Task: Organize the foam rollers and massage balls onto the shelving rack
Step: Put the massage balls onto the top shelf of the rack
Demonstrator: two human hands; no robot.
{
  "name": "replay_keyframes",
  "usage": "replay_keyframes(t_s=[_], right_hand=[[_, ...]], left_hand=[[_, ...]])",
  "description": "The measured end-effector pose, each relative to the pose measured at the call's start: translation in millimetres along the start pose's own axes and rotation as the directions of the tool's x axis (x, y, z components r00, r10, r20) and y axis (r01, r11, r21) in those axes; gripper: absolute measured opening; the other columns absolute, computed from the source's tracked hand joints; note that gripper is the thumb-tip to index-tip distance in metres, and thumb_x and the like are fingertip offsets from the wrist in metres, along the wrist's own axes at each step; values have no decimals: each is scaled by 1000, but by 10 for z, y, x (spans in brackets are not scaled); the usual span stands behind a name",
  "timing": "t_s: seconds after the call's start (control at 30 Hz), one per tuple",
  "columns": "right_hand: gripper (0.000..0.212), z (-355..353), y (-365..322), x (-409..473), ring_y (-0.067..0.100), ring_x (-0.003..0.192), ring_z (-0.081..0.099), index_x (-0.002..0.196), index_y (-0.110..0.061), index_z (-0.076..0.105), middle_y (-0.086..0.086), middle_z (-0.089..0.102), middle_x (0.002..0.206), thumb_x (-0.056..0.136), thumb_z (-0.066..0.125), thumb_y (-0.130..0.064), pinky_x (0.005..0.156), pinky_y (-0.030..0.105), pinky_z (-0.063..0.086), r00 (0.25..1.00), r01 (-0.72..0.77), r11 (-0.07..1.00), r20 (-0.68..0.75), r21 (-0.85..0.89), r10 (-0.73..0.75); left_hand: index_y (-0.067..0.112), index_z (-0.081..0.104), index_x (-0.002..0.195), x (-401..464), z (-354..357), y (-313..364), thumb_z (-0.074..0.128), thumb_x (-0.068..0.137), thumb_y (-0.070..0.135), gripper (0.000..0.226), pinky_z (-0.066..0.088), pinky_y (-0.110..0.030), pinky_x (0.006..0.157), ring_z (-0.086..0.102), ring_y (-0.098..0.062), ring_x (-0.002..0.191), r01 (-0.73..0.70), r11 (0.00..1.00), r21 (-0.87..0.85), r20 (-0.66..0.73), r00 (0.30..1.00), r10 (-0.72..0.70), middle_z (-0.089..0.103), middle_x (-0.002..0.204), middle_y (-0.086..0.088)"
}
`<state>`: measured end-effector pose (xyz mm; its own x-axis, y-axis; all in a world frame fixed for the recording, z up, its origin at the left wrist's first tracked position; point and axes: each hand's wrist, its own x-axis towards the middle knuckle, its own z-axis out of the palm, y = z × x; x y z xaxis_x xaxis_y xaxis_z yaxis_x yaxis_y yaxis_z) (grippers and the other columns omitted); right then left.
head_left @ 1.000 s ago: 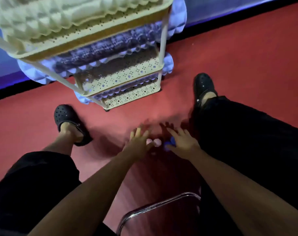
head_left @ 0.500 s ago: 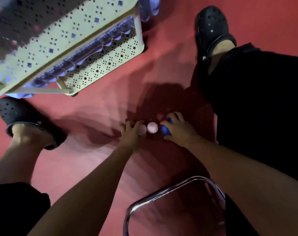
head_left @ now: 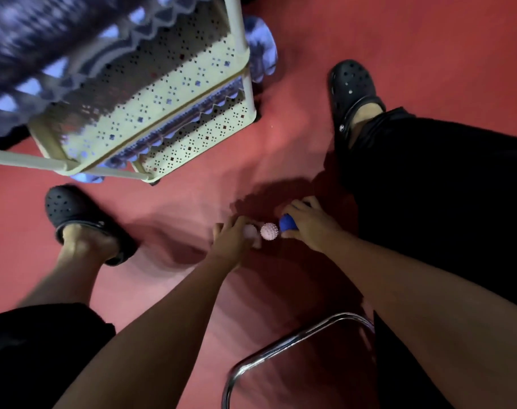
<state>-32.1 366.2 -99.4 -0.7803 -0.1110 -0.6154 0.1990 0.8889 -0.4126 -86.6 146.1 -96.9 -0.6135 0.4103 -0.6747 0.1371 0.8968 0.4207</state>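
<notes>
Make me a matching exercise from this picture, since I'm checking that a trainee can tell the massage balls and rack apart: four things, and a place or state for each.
Things:
1. blue ball
2. spiky pink ball
3. pale pink ball
4. shelving rack

Places or states:
A. lying free on the floor between the two hands
B. standing on the floor, foam rollers on its shelves
C. gripped by the right hand
D. under the fingers of the left hand

Pairs: 1-C, 2-A, 3-D, 4-B

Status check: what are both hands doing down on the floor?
Left hand grips pale pink ball. Right hand grips blue ball. Spiky pink ball lies free between them.
</notes>
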Motion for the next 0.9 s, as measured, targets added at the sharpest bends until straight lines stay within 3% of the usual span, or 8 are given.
replay_keyframes(t_s=[0.13,0.3,0.43,0.57,0.9], right_hand=[[50,-505,-341,-253,26,110,35,123,-18,57,-2,52,119,86,70,-50,100,38,36,994,74,997,-87,28,-71],[50,-1173,-867,-650,27,120,33,127,-21,54,-4,52,125,89,66,-51,107,33,30,958,169,985,-240,20,-160],[54,-1683,-1325,-1009,26,126,31,131,-19,51,-4,49,131,91,61,-54,108,39,35,910,225,974,-350,-33,-222],[57,-2207,-1729,-1392,28,128,34,135,-15,51,0,50,132,93,60,-52,110,36,30,816,270,952,-490,-142,-305],[52,-3944,-2853,-2572,22,130,28,134,-17,48,-3,48,128,96,57,-52,96,47,47,541,386,885,-713,-261,-446]], left_hand=[[16,58,130,-393,-528,218,66,91,29,42,27,-39,101,43,-32,121,-69,992,105,-88,993,79,54,124,-9],[21,47,135,-967,-1150,404,61,95,33,44,24,-38,103,42,-35,109,-72,994,84,-281,955,93,49,116,-8],[18,48,135,-1502,-1641,647,62,94,41,49,24,-40,103,39,-33,109,-86,985,149,-431,891,143,49,116,-7],[25,50,129,-2039,-2111,833,61,92,47,45,30,-42,101,44,-34,111,-96,974,205,-572,795,199,52,118,-4],[22,50,134,-3573,-3658,1778,59,97,41,43,30,-36,99,34,-31,118,-131,942,309,-826,454,334,49,126,-5]])
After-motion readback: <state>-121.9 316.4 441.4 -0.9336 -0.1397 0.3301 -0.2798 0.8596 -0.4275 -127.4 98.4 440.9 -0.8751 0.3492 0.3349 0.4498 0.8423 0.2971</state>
